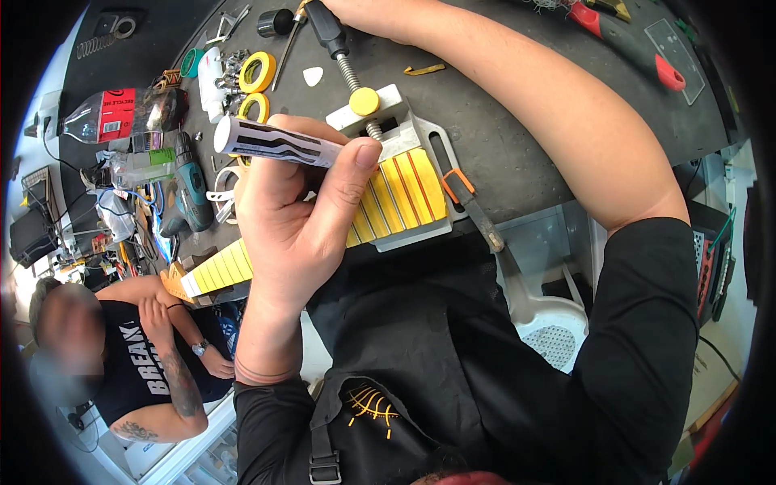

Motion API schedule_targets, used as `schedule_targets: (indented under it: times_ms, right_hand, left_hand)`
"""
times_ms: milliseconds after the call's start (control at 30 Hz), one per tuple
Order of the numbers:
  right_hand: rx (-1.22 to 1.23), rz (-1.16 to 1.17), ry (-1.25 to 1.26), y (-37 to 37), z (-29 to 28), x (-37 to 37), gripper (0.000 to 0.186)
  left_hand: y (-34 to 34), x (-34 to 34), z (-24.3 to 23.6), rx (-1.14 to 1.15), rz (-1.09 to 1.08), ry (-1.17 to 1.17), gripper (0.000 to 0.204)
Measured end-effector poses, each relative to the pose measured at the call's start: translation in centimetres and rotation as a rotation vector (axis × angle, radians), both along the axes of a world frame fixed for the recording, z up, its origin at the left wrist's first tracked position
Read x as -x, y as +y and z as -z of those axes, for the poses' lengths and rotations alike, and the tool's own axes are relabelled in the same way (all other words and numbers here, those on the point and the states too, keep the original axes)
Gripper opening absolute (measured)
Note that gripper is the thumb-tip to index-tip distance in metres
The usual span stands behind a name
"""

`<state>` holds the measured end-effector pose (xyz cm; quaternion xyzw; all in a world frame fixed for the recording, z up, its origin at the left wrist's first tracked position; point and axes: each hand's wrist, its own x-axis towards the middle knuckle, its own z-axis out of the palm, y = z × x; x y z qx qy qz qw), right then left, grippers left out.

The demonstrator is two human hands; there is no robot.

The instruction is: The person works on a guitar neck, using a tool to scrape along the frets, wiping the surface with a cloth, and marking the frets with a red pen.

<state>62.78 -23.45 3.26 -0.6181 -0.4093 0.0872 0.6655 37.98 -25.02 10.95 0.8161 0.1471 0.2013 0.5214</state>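
Guitar neck (pixel 388 198), long and tapering, runs beneath the left hand (pixel 295 210), showing on both sides of it. Its face is covered in smooth yellow masking tape, crossed by thin, straight fret lines, some silvery; the narrow, orange-brown headstock (pixel 172 283) lies to the left of the fingers, beyond a pale nut strip. The left thumb and fingers are curled firmly around a thick white marker (pixel 275 144), a glossy cylinder with wavy black bands, its round end jutting leftward past the knuckles. Just right of those fingers, the neck's wide end lies against a pale metal vise (pixel 388 105) with a coarse threaded screw (pixel 349 73). The right hand (pixel 364 10) reaches to the upper edge, beside the screw's ribbed black handle (pixel 326 31); its fingers are cut off, so I cannot tell whether they grip. Between both hands lie a rounded, triangular white pick (pixel 313 76) and ring-shaped yellow tape rolls (pixel 257 73).
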Motion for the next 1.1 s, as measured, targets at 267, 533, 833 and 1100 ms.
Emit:
schedule_targets:
  times_ms: [267, 533, 833, 1100]
  right_hand:
    - [-0.016, -0.016, 0.013, 0.3, 0.1, 0.3, 0.041]
    - [-0.022, 0.003, 0.005, -0.1, -0.1, 0.1, 0.041]
    - [-0.025, -0.006, 0.036, 0.1, -0.1, 0.4, 0.041]
    - [0.002, 0.017, 0.016, -0.1, -0.2, 0.3, 0.041]
  left_hand:
    - [0.1, 0.4, 0.0, -0.217, 0.007, 0.038, 0.016]
    - [0.0, 0.3, 0.3, -0.305, 0.043, -0.012, 0.017]
    - [-0.6, 1.8, 0.5, -0.317, 0.205, -0.091, 0.022]
    - [0.3, 3.7, -0.8, 0.016, 0.308, -0.083, 0.025]
